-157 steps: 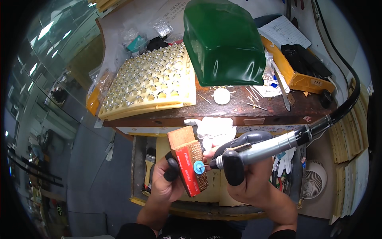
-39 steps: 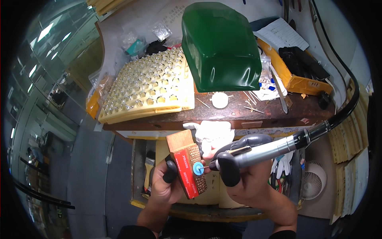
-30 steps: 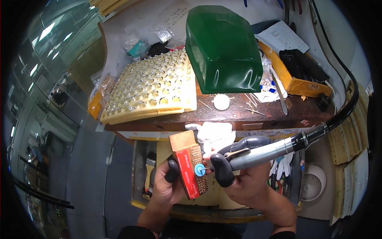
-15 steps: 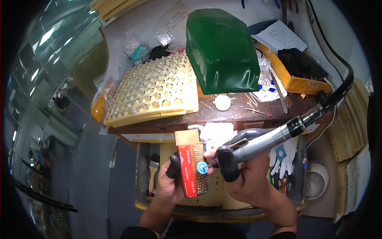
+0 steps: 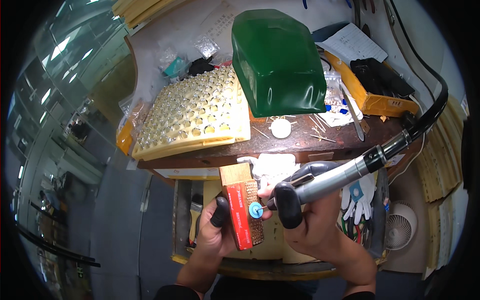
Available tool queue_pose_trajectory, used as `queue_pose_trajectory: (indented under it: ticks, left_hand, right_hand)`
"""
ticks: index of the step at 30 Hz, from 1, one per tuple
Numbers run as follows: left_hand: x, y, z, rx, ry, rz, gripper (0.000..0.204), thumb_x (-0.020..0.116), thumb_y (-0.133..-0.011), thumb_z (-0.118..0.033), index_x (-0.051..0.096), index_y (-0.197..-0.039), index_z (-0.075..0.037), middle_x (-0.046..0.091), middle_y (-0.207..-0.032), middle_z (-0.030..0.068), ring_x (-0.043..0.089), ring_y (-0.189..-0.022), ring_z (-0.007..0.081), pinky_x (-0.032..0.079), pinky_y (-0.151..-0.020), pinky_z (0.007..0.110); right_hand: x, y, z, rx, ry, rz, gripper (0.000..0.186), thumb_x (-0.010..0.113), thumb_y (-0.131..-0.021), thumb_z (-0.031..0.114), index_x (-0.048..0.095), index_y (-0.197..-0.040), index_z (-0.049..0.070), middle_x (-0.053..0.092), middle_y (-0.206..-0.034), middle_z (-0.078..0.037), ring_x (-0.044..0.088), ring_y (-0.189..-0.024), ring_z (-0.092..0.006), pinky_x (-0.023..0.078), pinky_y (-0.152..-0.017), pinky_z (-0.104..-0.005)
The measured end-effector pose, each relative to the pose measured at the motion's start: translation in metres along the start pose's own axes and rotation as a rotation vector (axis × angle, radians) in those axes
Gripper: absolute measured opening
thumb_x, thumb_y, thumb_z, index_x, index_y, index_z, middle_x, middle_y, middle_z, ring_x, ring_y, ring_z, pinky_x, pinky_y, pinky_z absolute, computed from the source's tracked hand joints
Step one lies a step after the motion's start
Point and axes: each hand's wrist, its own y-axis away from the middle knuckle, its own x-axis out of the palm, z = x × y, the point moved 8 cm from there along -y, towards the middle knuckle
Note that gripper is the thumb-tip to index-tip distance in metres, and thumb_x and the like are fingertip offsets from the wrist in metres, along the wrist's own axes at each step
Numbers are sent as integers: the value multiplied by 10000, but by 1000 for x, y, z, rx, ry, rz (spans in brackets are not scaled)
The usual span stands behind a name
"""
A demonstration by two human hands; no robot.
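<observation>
My left hand grips a red-sided wooden block with a brass-coloured wire brush face, held upright below the bench edge. My right hand holds a grey rotary handpiece whose small blue disc tip touches the brush face. Black caps cover my left thumb and a right finger. The handpiece's black cable runs up to the right.
The brown bench carries a yellow tray of many small round pieces, a green lamp shade, a white disc, thin pins and a yellow box. A paintbrush lies in the open drawer. A white fan sits at the right.
The block now stands more upright in my left hand and the handpiece has tilted steeper, its disc still against the brush. My view has shifted slightly.
</observation>
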Motion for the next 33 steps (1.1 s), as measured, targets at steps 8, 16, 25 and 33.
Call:
queue_pose_trajectory:
  ticks: [8, 16, 25, 33]
  left_hand:
    - [2, 0, 0, -1, -3, -15, 617, 545, -973, -343, 372, -1377, 90, 562, -1252, 256, 621, -1087, 379, 494, -973, 490]
    - [1, -1, 0, -4, -46, -18, 675, 605, -934, -354, 366, -1374, 99, 530, -1300, 259, 610, -1110, 367, 478, -997, 503]
    - [0, -1, 0, -2, -59, -10, 674, 613, -929, -355, 377, -1367, 99, 521, -1316, 251, 589, -1147, 346, 464, -1010, 529]
    - [0, -1, -1, 5, -57, -8, 669, 614, -930, -347, 378, -1367, 102, 525, -1312, 248, 588, -1147, 339, 460, -1010, 536]
  right_hand:
    - [2, 4, -5, 77, -36, 39, 288, 516, -983, 188, 601, -895, -73, 648, -767, -100, 662, -631, -121, 519, -562, -236]
    - [1, 3, -3, 37, -24, 33, 297, 516, -983, 187, 617, -885, -74, 645, -762, -96, 659, -631, -113, 516, -563, -231]
    - [3, 5, -5, 65, -41, 18, 294, 518, -982, 188, 628, -895, -71, 648, -759, -92, 660, -633, -114, 515, -563, -230]
    - [4, 6, -5, 78, -14, 35, 281, 521, -981, 181, 621, -895, -67, 654, -762, -90, 665, -639, -121, 518, -570, -236]
